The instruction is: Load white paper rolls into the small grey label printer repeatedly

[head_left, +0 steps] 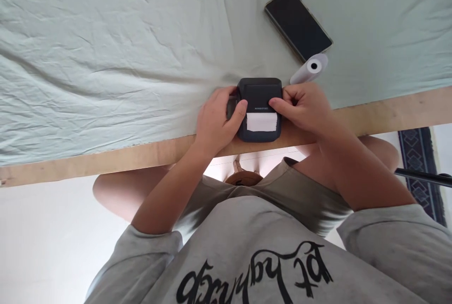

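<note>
A small black receipt printer (260,94) lies at the table's front edge, between my two hands. White paper (262,122) sticks out of the slot on its top. My left hand (219,118) grips the printer's left side, thumb on the top face and fingers along the side. On the right side, my right hand (303,106) has its fingers curled against the casing and its thumb on the top near the corner. What those curled fingers touch underneath is hidden. Just beyond my right hand lies a white paper roll (306,69) with a dark core.
A phone (298,26) in a clear case lies face up behind the paper roll. Pale green cloth (123,49) with wrinkles covers the table up to a bare wooden edge (148,153). Below are my legs, a wooden stool (244,178) and a patterned rug (420,167) at the right.
</note>
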The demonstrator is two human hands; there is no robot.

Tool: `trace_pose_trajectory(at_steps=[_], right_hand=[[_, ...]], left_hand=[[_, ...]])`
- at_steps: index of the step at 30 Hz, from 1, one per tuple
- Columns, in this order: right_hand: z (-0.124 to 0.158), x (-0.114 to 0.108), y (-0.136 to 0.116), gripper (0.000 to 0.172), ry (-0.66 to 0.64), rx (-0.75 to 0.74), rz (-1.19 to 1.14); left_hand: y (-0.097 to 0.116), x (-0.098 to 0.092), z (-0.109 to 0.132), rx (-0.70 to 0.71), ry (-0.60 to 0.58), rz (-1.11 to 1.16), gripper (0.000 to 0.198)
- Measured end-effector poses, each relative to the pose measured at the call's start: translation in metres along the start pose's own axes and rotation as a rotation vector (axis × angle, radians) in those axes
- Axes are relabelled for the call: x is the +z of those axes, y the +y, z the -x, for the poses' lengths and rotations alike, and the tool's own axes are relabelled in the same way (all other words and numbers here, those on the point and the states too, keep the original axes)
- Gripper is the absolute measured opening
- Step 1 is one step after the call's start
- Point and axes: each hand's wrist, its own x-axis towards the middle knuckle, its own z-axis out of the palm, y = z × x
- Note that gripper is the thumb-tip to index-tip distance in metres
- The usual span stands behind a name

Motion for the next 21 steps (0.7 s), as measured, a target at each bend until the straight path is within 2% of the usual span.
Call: trace_pose_trajectory(at_steps=[7, 11, 15, 17, 21], right_hand=[[0.009, 0.012, 0.023, 0.045, 0.073, -0.074, -0.033], [0.010, 0.008, 0.018, 0.033, 0.062, -0.064, 0.043], [0.006, 0.000, 0.011, 0.013, 0.019, -0.092, 0.093], [0.003, -0.001, 0.010, 0.003, 0.021, -0.086, 0.145], [0.001, 0.000, 0.013, 0.008, 0.038, -0.066, 0.284]], left_hand=[[0.003, -0.006, 0.016, 0.086, -0.108, -0.089, 0.065], [0.004, -0.008, 0.035, 0.148, -0.162, -0.252, 0.091], [0.002, -0.004, 0.045, 0.231, -0.126, -0.392, 0.111], [0.000, -0.001, 0.045, 0.236, -0.090, -0.430, 0.108], [-0.005, 0.002, 0.042, 0.258, -0.031, -0.378, 0.093]])
